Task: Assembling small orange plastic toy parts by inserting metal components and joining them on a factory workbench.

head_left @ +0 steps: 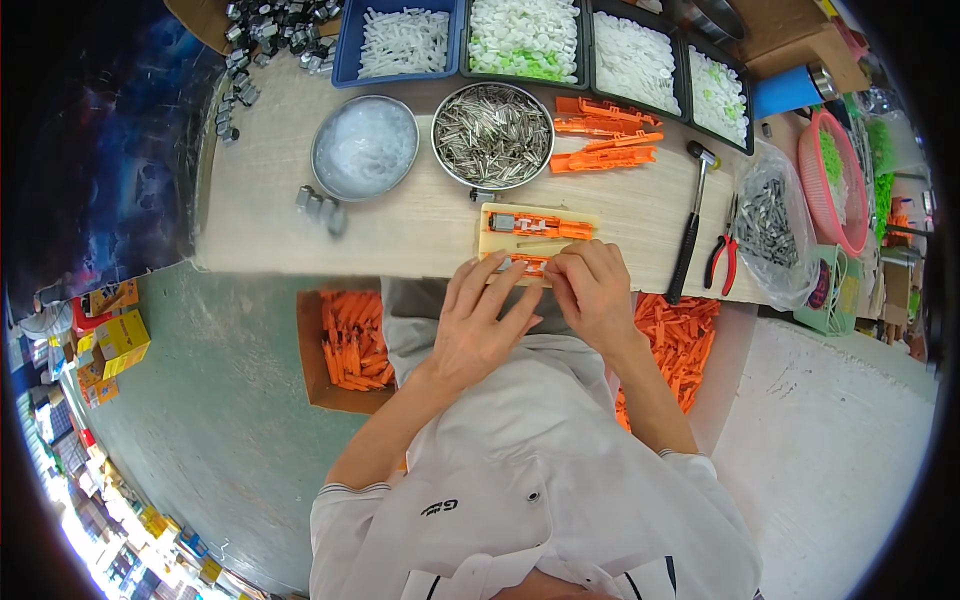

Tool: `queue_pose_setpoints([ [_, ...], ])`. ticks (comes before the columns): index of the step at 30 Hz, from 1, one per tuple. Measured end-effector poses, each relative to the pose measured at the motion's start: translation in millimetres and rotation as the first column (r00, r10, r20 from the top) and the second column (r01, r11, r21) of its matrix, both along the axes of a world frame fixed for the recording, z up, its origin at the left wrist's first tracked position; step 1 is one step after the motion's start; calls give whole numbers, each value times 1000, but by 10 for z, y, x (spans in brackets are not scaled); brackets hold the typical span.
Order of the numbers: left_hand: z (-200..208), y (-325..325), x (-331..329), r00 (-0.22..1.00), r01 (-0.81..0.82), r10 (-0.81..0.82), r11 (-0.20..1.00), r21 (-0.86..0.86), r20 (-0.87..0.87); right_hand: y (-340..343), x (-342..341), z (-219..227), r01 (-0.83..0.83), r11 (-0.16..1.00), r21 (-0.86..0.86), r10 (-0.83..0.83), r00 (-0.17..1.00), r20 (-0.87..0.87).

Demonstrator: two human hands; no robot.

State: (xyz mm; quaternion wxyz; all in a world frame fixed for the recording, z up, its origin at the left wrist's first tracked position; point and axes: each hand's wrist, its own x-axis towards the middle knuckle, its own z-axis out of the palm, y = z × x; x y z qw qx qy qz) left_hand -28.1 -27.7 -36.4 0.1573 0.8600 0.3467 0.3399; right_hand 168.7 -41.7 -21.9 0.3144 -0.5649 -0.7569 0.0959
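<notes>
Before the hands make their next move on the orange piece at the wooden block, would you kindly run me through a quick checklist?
1. Both hands on the piece: left hand and right hand meet over the near orange piece. Ok.
2. Piece seated on the wooden block: fingers cover it. Cannot tell.
3. Second orange piece lying on the block. Ok.
4. Bowl of metal pins full. Ok.
5. Hammer and red pliers lying beside the right hand. Ok.

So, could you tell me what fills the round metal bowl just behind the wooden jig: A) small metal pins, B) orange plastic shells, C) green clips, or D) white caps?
A: the metal bowl behind the wooden jig is heaped with thin silvery metal pins.
</notes>
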Motion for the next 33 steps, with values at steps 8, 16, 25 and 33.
queue_pose_setpoints([
  [8, -200, 9, 16, 983, 80, -79, 997, -1, -164, 5, -35, -96, -3, 1000, -19, 3, 1000, 12],
  [16, -340, -89, 60, 974, -28, 37, 999, 44, -225, -2, -21, -8, 13, 997, -78, -20, 996, -85],
  [25, -386, 116, -12, 979, 173, -135, 946, 274, -151, -41, 224, -29, 47, 990, -134, -53, 998, -42],
  [33, 255, 2329, -5, 939, -344, 339, 923, 171, 56, -105, 2810, -59, 762, 638, 111, -753, 587, 298],
])
